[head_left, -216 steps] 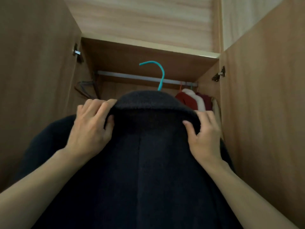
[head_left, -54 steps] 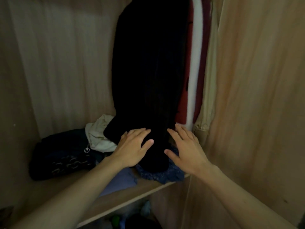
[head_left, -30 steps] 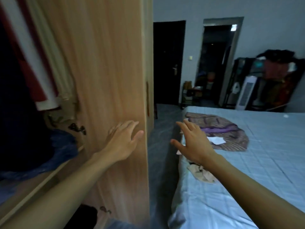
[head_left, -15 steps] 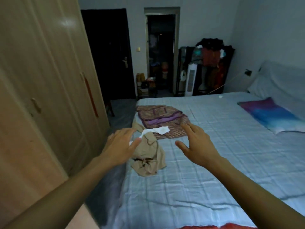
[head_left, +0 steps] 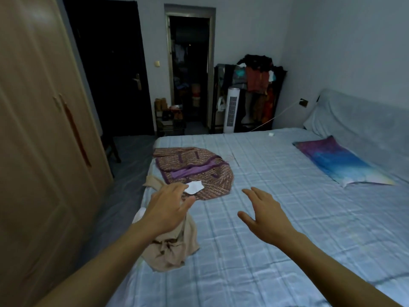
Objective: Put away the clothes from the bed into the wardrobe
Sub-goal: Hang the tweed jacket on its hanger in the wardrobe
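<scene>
Ideally the left hand [head_left: 168,209] — fingers spread, empty, like the right hand [head_left: 263,214] — gathers the whole crumpled beige garment [head_left: 173,251] off the bed [head_left: 298,235], leaving nothing trailing.

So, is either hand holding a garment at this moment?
No, the left hand and right hand are both open with fingers spread, gripping nothing.

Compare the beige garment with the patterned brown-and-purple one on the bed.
The beige garment is plain; the patterned garment is a brown weave with purple bands. The beige garment is crumpled in a heap; the patterned garment lies spread fairly flat. The beige garment sits nearer, partly behind the left hand; the patterned garment lies farther up the bed. Both rest near the bed's wardrobe-side edge, and neither is held.
</scene>
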Demonstrator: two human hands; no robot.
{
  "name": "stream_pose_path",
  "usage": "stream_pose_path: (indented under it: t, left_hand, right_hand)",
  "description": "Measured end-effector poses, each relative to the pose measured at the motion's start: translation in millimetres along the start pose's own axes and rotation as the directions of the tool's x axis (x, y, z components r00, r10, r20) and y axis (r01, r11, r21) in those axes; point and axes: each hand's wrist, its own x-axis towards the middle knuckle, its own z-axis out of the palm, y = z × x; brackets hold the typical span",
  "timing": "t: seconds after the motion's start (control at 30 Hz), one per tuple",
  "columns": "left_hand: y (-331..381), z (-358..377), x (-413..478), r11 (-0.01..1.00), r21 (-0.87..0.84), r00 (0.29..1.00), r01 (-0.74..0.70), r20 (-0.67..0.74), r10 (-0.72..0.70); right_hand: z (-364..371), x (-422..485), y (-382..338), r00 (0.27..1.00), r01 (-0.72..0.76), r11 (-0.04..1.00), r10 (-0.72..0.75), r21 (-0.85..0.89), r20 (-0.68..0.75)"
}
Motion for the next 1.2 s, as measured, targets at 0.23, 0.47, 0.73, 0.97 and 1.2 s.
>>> stream_pose_path:
  t: [0.23,0.47,0.73,0.97,1.2]
  left_hand:
    - [-52.5,22.7,110.0,0.994,-0.111,0.999,-0.006,-0.05,0.0]
    - [-68.3,55.6,186.7,0.986,-0.163,1.0,-0.029,0.002,0.029]
    - [-34.9,104.5,275.3,0.994,-0.109,0.999,0.019,0.051,-0.014]
    - [15.3,166.2,372.8,0.994,-0.069,0.995,0.09,0.049,-0.087]
    - [30.7,244.4,458.9,0.987,-0.039,0.983,0.153,0.109,-0.148]
  right_hand:
    - [30.3,111.8,8.8,0.999,-0.018,0.998,0.021,-0.053,0.05]
    - [53.2,178.8,46.8,0.994,-0.057,0.996,0.062,-0.062,0.088]
    - [68.4,256.1,123.8,0.997,-0.047,0.998,0.049,-0.031,0.065]
    - [85.4,349.4,224.3,0.997,0.007,0.999,-0.01,0.052,0.076]
    - [131.9,432.1,319.0,0.989,-0.036,0.993,0.019,0.116,0.145]
